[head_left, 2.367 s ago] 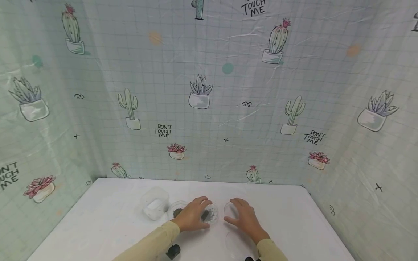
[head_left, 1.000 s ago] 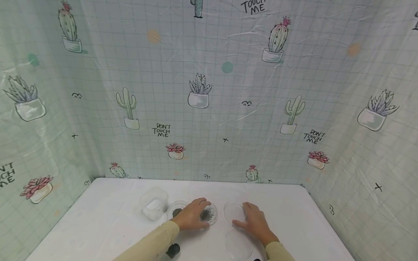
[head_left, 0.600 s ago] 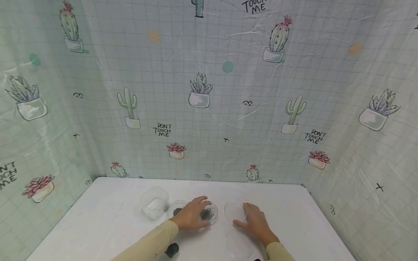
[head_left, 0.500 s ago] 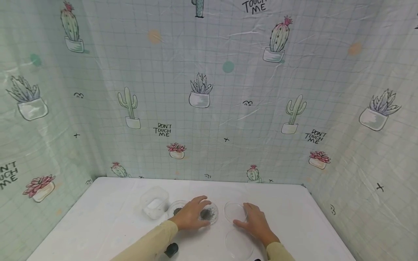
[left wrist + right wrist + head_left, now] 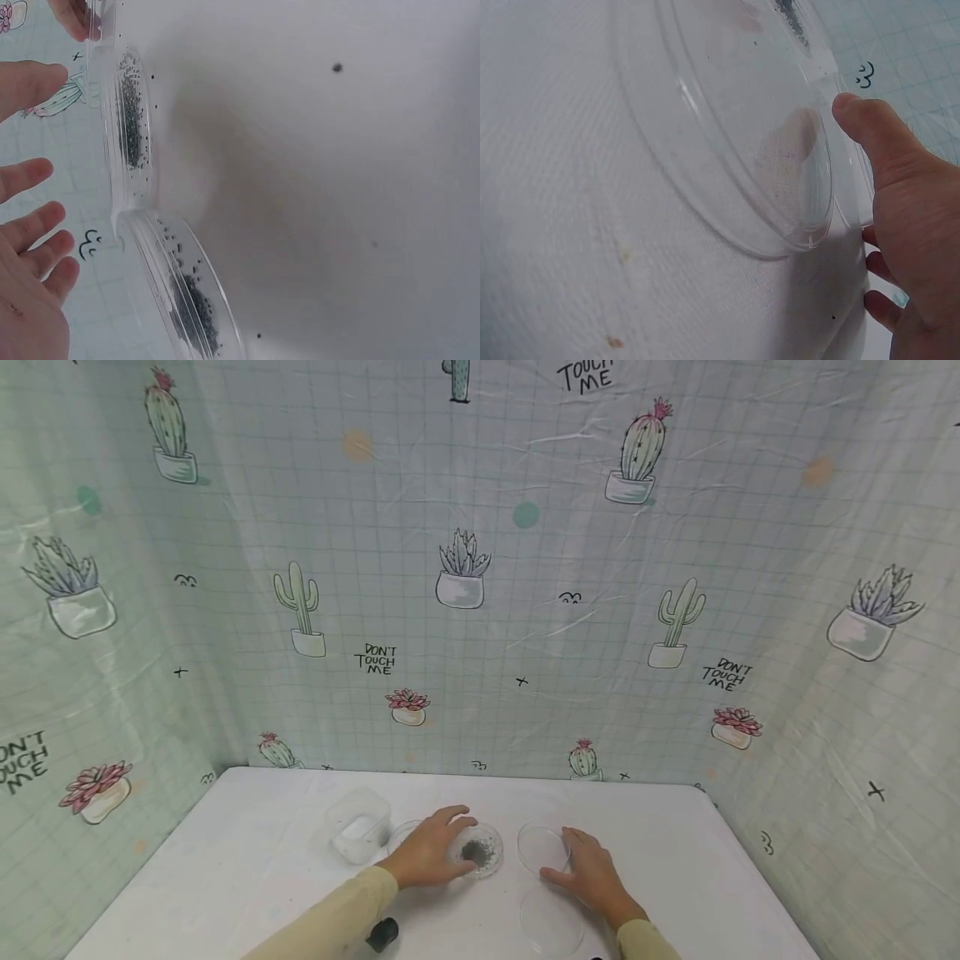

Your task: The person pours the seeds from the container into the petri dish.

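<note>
In the head view, a clear petri dish (image 5: 491, 870) of dark granules sits mid-table. My left hand (image 5: 429, 853) hovers over its left side, fingers spread; in the left wrist view, the fingers (image 5: 46, 217) stand apart from the dish wall. A second petri dish (image 5: 161, 247) of dark granules lies to the left, mostly hidden under that hand in the head view. To the right is a clear round dish (image 5: 542, 847) with nothing in it. My right hand (image 5: 596, 875) rests beside it, relaxed, thumb and fingertips at its right rim.
A clear round piece (image 5: 551, 927), like a dish or lid, lies nearer me, in front of the right dish. A translucent plastic container (image 5: 375, 806) stands at the left. Loose dark specks (image 5: 337, 67) dot the white table (image 5: 675, 893). Patterned curtain (image 5: 480, 643) encloses the back and sides.
My right hand has slid right, uncovering the empty dish, then stayed at its rim. The left hand has just drawn back leftward, showing more of the middle dish.
</note>
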A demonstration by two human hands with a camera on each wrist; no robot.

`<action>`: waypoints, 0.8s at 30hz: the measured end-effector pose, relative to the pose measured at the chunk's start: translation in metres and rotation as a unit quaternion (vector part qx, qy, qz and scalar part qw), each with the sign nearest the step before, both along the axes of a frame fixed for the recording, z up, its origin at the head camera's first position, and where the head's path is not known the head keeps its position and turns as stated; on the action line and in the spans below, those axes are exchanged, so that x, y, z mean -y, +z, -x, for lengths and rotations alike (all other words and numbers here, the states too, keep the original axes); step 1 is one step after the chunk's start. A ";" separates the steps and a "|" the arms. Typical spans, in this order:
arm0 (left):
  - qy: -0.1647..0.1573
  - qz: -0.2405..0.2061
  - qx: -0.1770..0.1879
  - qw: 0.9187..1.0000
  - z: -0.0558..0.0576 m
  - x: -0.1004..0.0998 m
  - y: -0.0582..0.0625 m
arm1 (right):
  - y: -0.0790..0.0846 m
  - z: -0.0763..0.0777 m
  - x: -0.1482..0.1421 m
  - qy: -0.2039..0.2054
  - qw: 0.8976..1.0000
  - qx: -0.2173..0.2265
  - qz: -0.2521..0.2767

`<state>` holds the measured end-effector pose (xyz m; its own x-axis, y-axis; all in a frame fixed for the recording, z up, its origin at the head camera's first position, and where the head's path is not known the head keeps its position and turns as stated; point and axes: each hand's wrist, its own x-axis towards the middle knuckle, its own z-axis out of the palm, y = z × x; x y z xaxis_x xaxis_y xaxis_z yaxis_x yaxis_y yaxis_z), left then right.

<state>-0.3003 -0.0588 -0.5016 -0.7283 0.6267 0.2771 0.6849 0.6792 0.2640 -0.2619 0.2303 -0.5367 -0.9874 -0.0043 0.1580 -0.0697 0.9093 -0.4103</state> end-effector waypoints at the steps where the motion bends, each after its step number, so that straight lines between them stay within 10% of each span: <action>1: 0.000 -0.002 -0.002 1.000 0.000 0.001 0.001 | 0.000 0.000 0.000 -0.001 1.000 0.002 0.000; 24: 0.018 -0.024 -0.046 0.999 -0.008 0.026 0.010 | -0.001 -0.002 0.003 -0.014 1.000 0.006 0.009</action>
<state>-0.2927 -0.0843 -0.4912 -0.7200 0.5859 0.3721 0.6835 0.6915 0.2337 -0.2598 0.2277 -0.5372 -0.9889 0.0267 0.1461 -0.0387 0.9034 -0.4271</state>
